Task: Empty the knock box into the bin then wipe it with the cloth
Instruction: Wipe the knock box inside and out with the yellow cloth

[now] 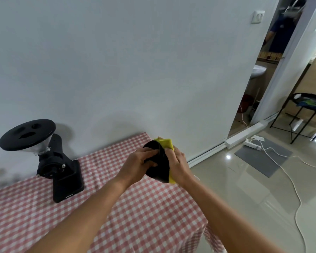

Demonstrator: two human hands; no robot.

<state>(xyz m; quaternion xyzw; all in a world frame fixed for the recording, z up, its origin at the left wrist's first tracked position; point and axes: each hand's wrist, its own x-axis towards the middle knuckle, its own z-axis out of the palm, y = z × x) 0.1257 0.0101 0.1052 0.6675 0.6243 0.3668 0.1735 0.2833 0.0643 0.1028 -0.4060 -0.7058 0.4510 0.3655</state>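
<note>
The black round knock box (160, 168) is held up above the right end of the checked table, tilted on its side. My left hand (139, 161) grips it from the left, fingers curled over its wall. My right hand (177, 161) presses a yellow cloth (167, 144) against the box's right side, fingers wrapped round the cloth. The cloth shows above the hand and again as a strip below it. The inside of the box is hidden. No bin is in view.
A black coffee grinder (49, 157) with a wide lidded hopper stands on the red-and-white checked tablecloth (135, 216) at the left by the white wall. On the floor to the right lie a power strip (252, 144) with white cables, a grey mat (263, 157) and a black side table (306, 110).
</note>
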